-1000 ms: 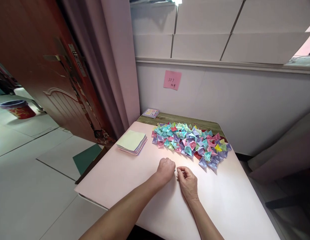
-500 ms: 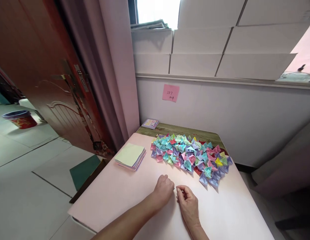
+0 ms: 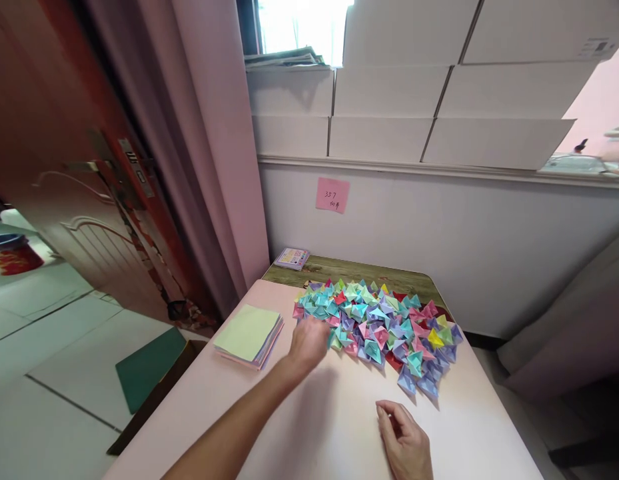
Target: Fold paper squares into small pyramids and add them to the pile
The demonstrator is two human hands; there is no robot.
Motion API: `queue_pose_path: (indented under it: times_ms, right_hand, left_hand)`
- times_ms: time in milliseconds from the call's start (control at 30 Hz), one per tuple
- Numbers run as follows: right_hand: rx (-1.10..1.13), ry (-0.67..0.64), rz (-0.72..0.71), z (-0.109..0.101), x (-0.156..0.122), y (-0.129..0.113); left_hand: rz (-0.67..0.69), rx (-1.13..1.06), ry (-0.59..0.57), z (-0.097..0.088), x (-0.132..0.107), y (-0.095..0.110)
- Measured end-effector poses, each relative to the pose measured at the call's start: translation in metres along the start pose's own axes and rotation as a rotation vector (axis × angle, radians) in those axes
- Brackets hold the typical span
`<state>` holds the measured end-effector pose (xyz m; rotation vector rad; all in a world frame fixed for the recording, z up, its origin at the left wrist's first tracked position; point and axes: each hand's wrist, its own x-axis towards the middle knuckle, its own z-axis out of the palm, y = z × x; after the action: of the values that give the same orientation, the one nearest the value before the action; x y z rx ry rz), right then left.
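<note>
My left hand (image 3: 309, 343) is closed, at the near left edge of a spread of small folded paper boats (image 3: 369, 320) in teal, pink, purple, red, yellow and green. Its fingertips point away from me, so whatever they hold is hidden; a bit of teal paper shows beside them. Lower down, my right hand (image 3: 406, 440) hovers at or rests on the pale pink tabletop cover (image 3: 334, 427), fingers curled and thumb against the index finger. Nothing shows in that hand. Left of the boats lies a stack of square coloured paper (image 3: 249, 332), pale green on top.
A small printed stack (image 3: 292, 258) sits at the back left corner on the wood-patterned strip. A pink handwritten note (image 3: 332, 195) is stuck to the wall. Left of the table are a curtain (image 3: 219, 133), a wooden door (image 3: 44, 153) and a green-topped box (image 3: 152, 367).
My left hand has moved forward and left, from beside my right hand to the boats. My right hand has shifted toward me and right. The whole view has turned slightly right.
</note>
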<state>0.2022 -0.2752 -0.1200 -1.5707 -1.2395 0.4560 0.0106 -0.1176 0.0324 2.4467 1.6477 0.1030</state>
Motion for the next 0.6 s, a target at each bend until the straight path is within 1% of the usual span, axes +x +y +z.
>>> queue_pose_path:
  times_ms: [100,167,267,367,433,467,500,567,600]
  right_hand:
    - [-0.071,-0.001,0.005,0.000,0.006,0.009]
    - [-0.091,0.008,0.021,0.005,0.006,0.012]
    - [-0.106,0.034,0.009,0.013,0.005,0.012]
    - [-0.118,0.071,0.004,0.018,0.004,0.009]
    - [-0.115,0.085,0.001,0.019,0.004,0.009]
    - [-0.112,0.084,-0.001,0.019,0.005,0.009]
    - [-0.113,0.077,-0.002,0.018,0.005,0.009]
    - [-0.130,0.057,-0.003,0.016,0.007,0.008]
    - [-0.147,0.042,-0.010,0.015,0.007,0.007]
  left_hand:
    - [-0.052,-0.097,0.157,-0.028,0.043,-0.012]
    - [-0.045,-0.117,0.196,-0.037,0.073,-0.015]
    - [-0.028,-0.139,0.218,-0.039,0.110,-0.019]
    - [0.006,-0.171,0.224,-0.038,0.131,-0.024]
    - [0.034,-0.201,0.231,-0.042,0.132,-0.024]
    - [0.046,-0.215,0.237,-0.047,0.126,-0.023]
    - [0.071,-0.244,0.250,-0.054,0.117,-0.019]
    - [0.152,-0.324,0.289,-0.071,0.089,-0.007]
    - [0.285,-0.458,0.339,-0.080,0.071,0.001]
